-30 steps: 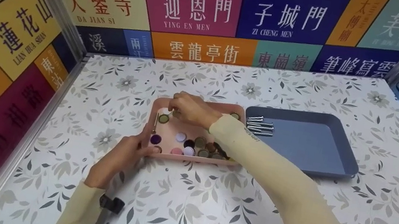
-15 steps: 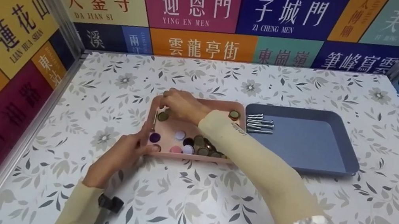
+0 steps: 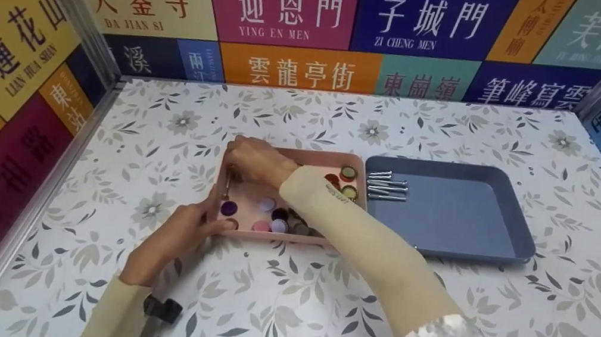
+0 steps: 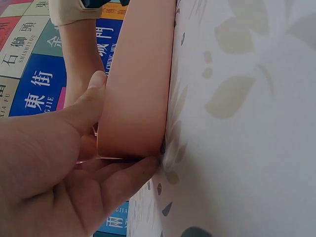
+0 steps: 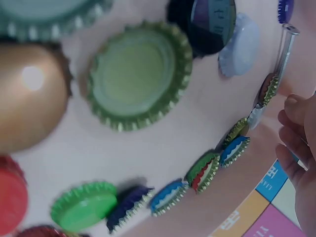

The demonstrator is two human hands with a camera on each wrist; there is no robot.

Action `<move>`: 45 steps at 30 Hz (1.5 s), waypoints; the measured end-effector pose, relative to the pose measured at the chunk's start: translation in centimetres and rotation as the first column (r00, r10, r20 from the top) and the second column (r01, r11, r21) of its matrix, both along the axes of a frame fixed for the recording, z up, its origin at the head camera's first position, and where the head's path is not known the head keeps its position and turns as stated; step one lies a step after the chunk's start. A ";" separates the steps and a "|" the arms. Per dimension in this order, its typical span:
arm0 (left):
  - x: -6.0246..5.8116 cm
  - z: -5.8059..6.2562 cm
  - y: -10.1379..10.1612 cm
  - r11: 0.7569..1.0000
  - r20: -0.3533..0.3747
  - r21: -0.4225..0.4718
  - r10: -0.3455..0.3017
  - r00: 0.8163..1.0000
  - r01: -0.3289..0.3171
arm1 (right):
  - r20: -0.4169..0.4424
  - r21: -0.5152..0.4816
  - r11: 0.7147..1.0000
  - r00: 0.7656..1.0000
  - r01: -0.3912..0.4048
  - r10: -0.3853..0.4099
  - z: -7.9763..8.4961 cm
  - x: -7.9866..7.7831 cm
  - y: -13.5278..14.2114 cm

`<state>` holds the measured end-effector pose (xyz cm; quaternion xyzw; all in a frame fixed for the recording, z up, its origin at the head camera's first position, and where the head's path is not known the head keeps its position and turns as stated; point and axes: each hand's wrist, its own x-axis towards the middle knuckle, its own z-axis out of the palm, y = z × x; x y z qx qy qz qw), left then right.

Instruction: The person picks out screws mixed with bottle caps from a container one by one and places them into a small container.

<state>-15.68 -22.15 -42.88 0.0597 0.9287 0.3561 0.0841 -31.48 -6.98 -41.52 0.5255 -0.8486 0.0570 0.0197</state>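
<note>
In the head view, my left hand [image 3: 185, 231] grips the near left corner of a pink tray [image 3: 271, 237]. The left wrist view has its thumb over the tray wall [image 4: 136, 84] and its fingers against the outside. My right hand [image 3: 256, 160] reaches into the far left corner, its fingertips partly hidden in the head view. In the right wrist view its loosely bent fingers [image 5: 291, 143] hang near a silver screw [image 5: 285, 52] and a bottle cap [image 5: 268, 90], with nothing visibly held. Several caps lie about the tray, including a purple cap [image 3: 228, 208] and a pink cap [image 3: 262, 226].
A blue-grey tray [image 3: 462, 215] adjoins the pink tray on the right, with several silver screws [image 3: 388, 188] along its left side. Both stand on a floral-patterned table [image 3: 278, 309]. Printed panels [image 3: 295, 11] rise behind and at the sides.
My right hand has moved left to the tray's far left corner, covering the green cap seen there before. Red and green caps at the tray's right have come into view. The left hand keeps its grip.
</note>
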 end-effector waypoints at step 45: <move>-0.1 -0.1 -0.1 0.999 -0.068 -0.011 -0.042 0.997 0.041 | -0.473 0.314 0.947 0.854 -0.069 0.219 0.1 0.8 -1.3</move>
